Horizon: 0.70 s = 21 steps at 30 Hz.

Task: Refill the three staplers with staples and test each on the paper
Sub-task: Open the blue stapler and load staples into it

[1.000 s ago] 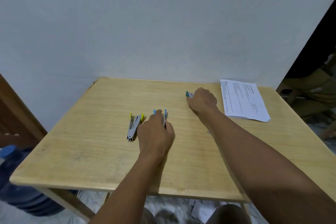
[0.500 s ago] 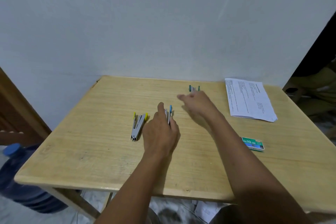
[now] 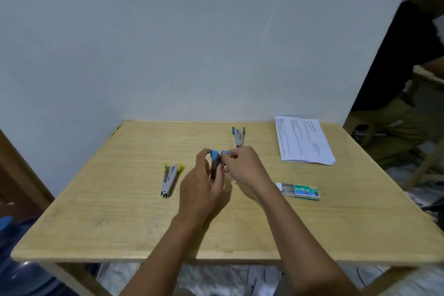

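Because both hands meet on the blue stapler (image 3: 217,160), raised off the table (image 3: 120,223) to the left of the staple box (image 3: 303,191), this looks like the opening step of its refill. The left hand (image 3: 201,187) wraps its fingers and thumb round the grey body to steady it with the blue ends up. The right hand (image 3: 242,168) pinches the nearer blue tab, probably to pull the arm or the magazine open. Whether it has come open at all is hard to tell, since the fingers cover most of the metal.

The staple box lies close on the right-hand side, an easy reach, and its tray seems slid partly out at the end facing the hands. Farther left of the box, past the hands, the yellow stapler (image 3: 170,179) lies flat. Beyond the box and slightly left of it lies the teal stapler (image 3: 238,137). Both are well apart from the work, apparently waiting their turn. Straight beyond the box lies the paper (image 3: 303,142), out of the way until testing.
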Available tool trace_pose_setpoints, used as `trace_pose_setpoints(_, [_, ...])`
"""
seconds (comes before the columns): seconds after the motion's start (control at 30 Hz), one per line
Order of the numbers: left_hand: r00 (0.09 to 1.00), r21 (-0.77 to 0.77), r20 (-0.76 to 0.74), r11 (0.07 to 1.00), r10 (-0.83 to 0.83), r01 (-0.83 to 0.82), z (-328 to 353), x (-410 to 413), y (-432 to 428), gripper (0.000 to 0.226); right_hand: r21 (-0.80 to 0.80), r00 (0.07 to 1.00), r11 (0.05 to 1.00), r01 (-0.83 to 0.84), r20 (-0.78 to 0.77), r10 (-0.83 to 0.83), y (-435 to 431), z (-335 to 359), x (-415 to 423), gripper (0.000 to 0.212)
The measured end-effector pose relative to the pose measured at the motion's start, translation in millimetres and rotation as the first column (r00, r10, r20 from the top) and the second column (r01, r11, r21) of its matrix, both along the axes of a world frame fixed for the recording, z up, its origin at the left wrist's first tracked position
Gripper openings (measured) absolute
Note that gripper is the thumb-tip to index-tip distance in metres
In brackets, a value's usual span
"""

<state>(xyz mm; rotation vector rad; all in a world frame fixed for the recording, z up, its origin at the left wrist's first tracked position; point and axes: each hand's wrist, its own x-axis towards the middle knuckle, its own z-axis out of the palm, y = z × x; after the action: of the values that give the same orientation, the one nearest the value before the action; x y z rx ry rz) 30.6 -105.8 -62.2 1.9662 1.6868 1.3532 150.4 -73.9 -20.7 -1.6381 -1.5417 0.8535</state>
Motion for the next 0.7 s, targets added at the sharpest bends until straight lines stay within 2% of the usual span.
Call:
trace_pose_setpoints(0.1, [0.994, -0.011, 0.109, 0.999, -0.033, 0.035, -0.9, -1.6, -0.9, 0.032, 0.046, 0.999, 0.999, 0.01, 0.035, -0.012, -15.6, -0.2, 2.9, 0.029])
trace_pose_setpoints(0.2, [0.988, 0.023, 0.084, 0.992, -0.129, 0.127, 4.5, -1.6, -6.4, 0.01, 0.09, 0.999, 0.996, 0.023, 0.028, -0.025, -33.3, 3.2, 7.0, 0.031])
trace_pose_setpoints(0.27, [0.978, 0.053, 0.093, 0.982, -0.186, 0.182, 12.9, -3.5, -10.9, 0.005, 0.128, 1.0, 0.992, 0.021, 0.006, -0.022, -43.1, 7.2, 10.2, 0.032])
trace_pose_setpoints(0.47, [0.961, 0.147, 0.066, 0.956, -0.267, 0.255, 40.7, -6.0, -28.2, 0.006, 0.214, 0.999, 0.977, 0.02, -0.032, -0.013, -65.2, 23.3, 13.6, 0.027])
trace_pose_setpoints(0.63, [0.972, 0.188, -0.004, 0.954, -0.235, 0.232, 46.2, -3.3, -42.1, 0.01, 0.253, 0.993, 0.963, 0.088, -0.092, -0.067, -74.2, 21.7, 9.6, 0.028])
trace_pose_setpoints(0.7, [0.976, 0.208, 0.034, 0.956, -0.216, 0.204, 45.2, -3.2, -47.1, 0.012, 0.24, 0.984, 0.959, 0.154, -0.127, -0.126, -76.4, 18.7, 11.0, 0.028])
